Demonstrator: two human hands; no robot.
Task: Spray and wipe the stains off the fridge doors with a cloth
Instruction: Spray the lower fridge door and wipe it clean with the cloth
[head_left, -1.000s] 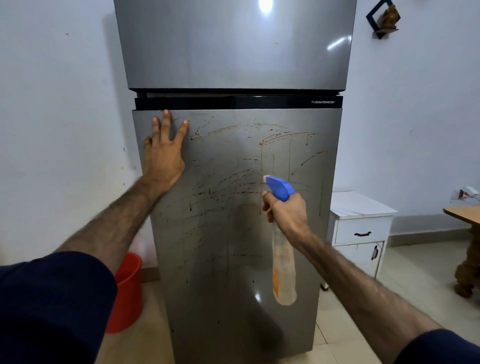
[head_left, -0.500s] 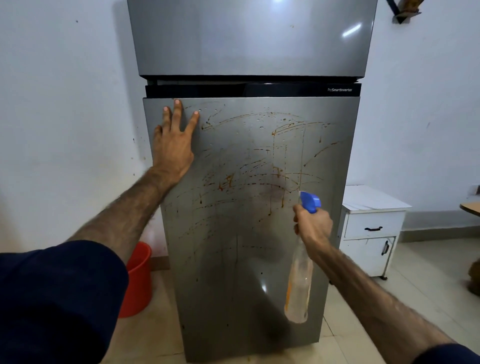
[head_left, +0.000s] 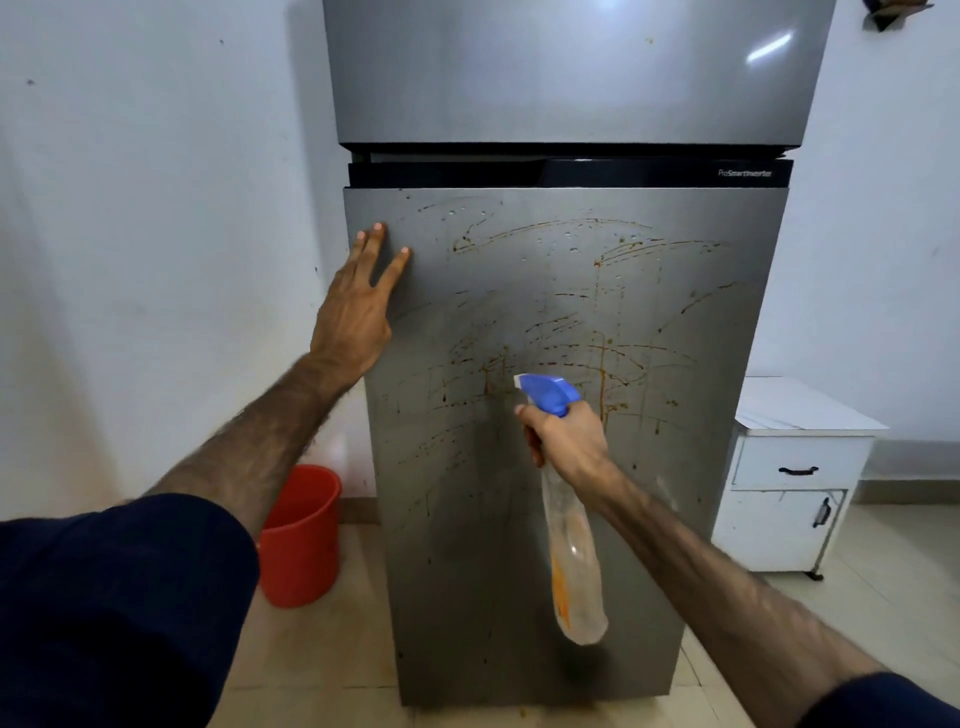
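A grey two-door fridge stands in front of me. Its lower door (head_left: 701, 467) is streaked with brown-orange stains (head_left: 545, 353) and water droplets. The upper door (head_left: 571, 73) looks plain. My left hand (head_left: 358, 312) rests flat on the lower door's upper left edge, fingers spread. My right hand (head_left: 569, 441) grips the neck of a clear spray bottle (head_left: 574, 561) with a blue trigger head (head_left: 548, 392), nozzle pointed at the stained middle of the door. No cloth is in view.
A red bucket (head_left: 298, 540) stands on the tiled floor left of the fridge, against the white wall. A small white cabinet (head_left: 789, 473) with a drawer and door stands close to the fridge's right side.
My right hand has moved the spray bottle left and slightly up from the door's right side to its middle. My left hand has slid a little lower on the door's left edge.
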